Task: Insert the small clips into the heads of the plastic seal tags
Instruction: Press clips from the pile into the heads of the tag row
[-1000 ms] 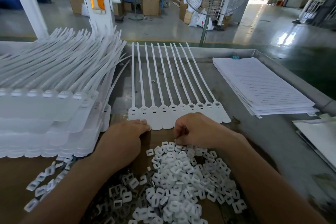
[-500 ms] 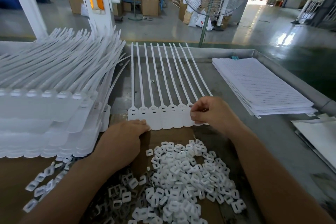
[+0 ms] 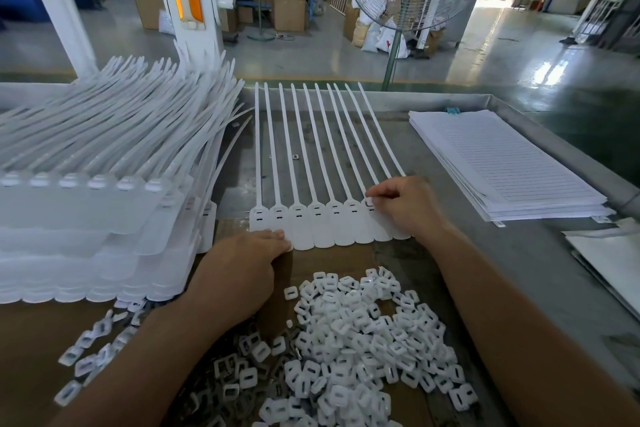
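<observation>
A joined strip of white plastic seal tags (image 3: 322, 222) lies flat on the table, its long tails fanning away from me. My left hand (image 3: 242, 270) presses down on the strip's near left corner. My right hand (image 3: 401, 204) rests on the heads at the strip's right end, with thumb and finger pinching a small clip (image 3: 369, 204) against a tag head. A heap of small white clips (image 3: 363, 336) lies on brown cardboard in front of me, between my forearms.
A tall stack of white tag strips (image 3: 97, 218) fills the left side. A pile of lined white sheets (image 3: 505, 163) lies at the right, inside the metal table's raised rim (image 3: 554, 146). More clips (image 3: 90, 350) are scattered at the lower left. A pedestal fan (image 3: 394, 45) stands behind the table.
My right hand left the clip heap and moved up to the right end of the tag strip, carrying a clip to a tag head. My left hand has stayed in place.
</observation>
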`<state>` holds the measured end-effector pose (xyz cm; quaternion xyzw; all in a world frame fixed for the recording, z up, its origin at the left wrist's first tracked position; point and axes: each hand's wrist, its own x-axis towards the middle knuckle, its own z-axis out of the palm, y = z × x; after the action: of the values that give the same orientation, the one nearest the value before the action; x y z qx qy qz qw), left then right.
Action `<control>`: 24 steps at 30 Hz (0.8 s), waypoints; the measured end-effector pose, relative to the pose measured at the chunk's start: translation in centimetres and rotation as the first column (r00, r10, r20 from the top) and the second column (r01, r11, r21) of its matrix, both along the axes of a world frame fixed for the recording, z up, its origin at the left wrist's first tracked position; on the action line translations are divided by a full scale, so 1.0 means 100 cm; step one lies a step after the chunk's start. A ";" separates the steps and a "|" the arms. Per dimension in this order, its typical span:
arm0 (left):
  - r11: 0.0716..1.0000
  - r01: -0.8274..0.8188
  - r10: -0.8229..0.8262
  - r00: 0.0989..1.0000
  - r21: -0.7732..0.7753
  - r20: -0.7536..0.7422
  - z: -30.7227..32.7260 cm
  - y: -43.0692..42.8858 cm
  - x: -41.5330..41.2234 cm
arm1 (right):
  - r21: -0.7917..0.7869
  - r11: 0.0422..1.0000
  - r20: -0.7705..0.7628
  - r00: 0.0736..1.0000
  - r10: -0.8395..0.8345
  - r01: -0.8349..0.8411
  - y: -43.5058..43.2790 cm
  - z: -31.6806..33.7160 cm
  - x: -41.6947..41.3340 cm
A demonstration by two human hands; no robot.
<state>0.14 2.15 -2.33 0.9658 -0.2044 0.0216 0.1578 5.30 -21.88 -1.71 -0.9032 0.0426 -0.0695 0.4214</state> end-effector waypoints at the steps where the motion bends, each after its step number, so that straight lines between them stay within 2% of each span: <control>1: 1.000 0.000 0.000 1.000 -0.001 0.000 0.000 0.000 0.000 | -0.008 1.000 0.006 1.000 -0.006 0.006 0.001 0.000 0.001; 5: 1.000 0.001 -0.001 1.000 -0.006 -0.005 -0.001 0.001 0.000 | -0.030 0.999 0.007 1.000 -0.023 0.023 0.003 -0.002 0.003; 12: 1.000 0.004 -0.004 1.000 0.000 -0.008 -0.001 0.001 0.000 | -0.147 0.989 -0.057 0.998 -0.018 0.009 0.003 -0.004 0.007; 19: 1.000 0.003 -0.003 1.000 0.000 -0.013 -0.001 0.001 0.000 | -0.282 0.959 -0.044 0.999 0.003 -0.015 0.004 -0.002 0.011; 24: 1.000 -0.001 0.001 1.000 -0.003 -0.012 0.000 0.001 -0.001 | -0.303 0.953 -0.059 0.998 -0.007 -0.011 0.005 0.000 0.013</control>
<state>0.08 2.21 -2.36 0.9658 -0.2031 0.0163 0.1606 6.57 -21.37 -1.71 -0.9588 0.0429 -0.0481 0.2767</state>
